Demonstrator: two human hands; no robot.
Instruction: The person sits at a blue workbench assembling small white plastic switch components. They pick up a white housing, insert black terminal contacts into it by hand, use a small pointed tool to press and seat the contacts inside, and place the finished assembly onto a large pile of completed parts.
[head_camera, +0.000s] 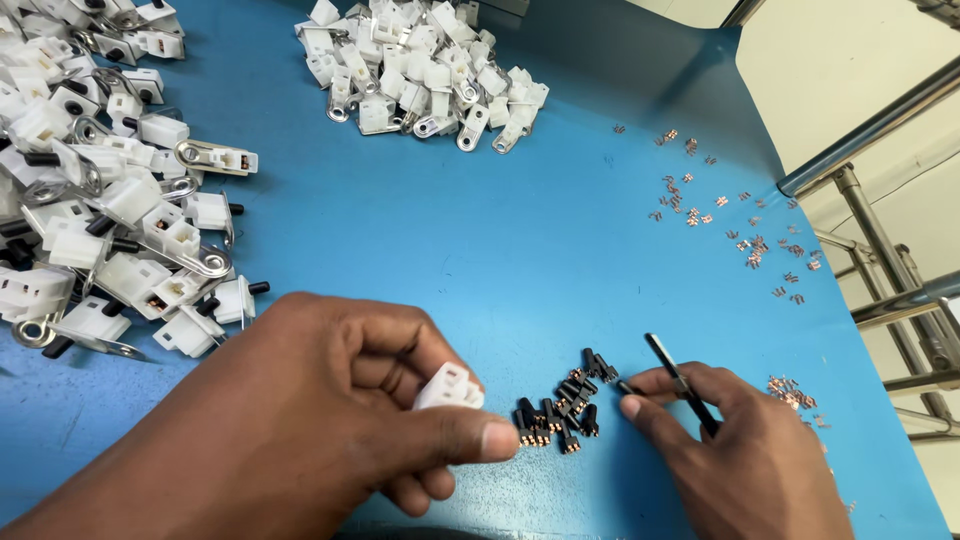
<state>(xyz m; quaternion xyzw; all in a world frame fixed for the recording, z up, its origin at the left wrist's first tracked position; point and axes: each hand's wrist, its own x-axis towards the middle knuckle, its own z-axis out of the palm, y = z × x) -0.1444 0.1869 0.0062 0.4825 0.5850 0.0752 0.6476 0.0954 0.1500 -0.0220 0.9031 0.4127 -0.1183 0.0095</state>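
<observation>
Small white plastic housing (449, 388) pinched between thumb and curled fingers (470, 438) of the left hand (330, 420), held just above the blue table (480, 240) at the near edge, open face turned up. Just beside it, to the right, a loose cluster of short black pins with copper-coloured tips (562, 408) lying on the table, almost touching the left thumb. Right hand (740, 450) closed on slim black tweezers (680, 380), tips lowered to the near edge of the cluster, seemingly on or at one pin, though too small to tell whether one is gripped. By the look of it, mid-assembly: picking a pin for the housing in hand. Next move likely calling for a clean grip on a single pin, separation from its neighbours, and careful alignment with the housing's opening, with the left hand keeping the part steady. Farther out, a heap of white housings with metal tabs and black stubs (110, 200) at far left, a second heap of white housings (420, 70) at top centre, tiny copper clips (730, 220) scattered toward the right edge, and a metal rail frame (880, 250) beyond the table.
</observation>
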